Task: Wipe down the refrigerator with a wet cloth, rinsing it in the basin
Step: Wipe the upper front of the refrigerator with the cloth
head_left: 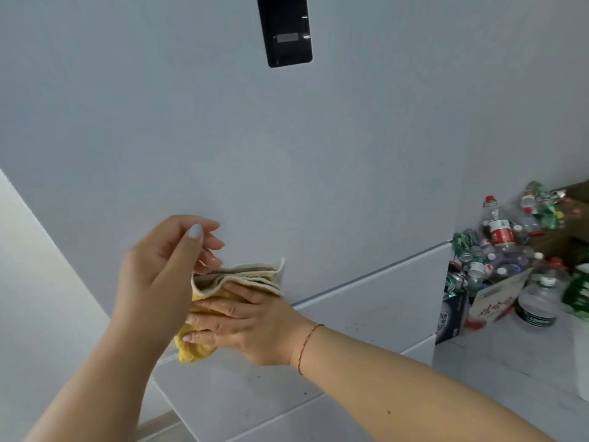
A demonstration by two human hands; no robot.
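Note:
The pale grey refrigerator door (255, 148) fills most of the view, with a black control panel (285, 30) near its top. A folded yellow-and-cream cloth (242, 279) sits in front of the door, just above the seam to the lower drawers. My left hand (165, 266) pinches the cloth's upper left edge with thumb and fingers. Under the cloth, my right hand (245, 320) lies flat with fingers spread along its yellow side, a red string on the wrist. No basin is in view.
A heap of empty plastic bottles and cans (503, 247) with a cardboard box (490, 298) stands on the floor to the right of the refrigerator. A white wall (35, 282) runs along the left. Lower drawer fronts (366, 311) show small dark specks.

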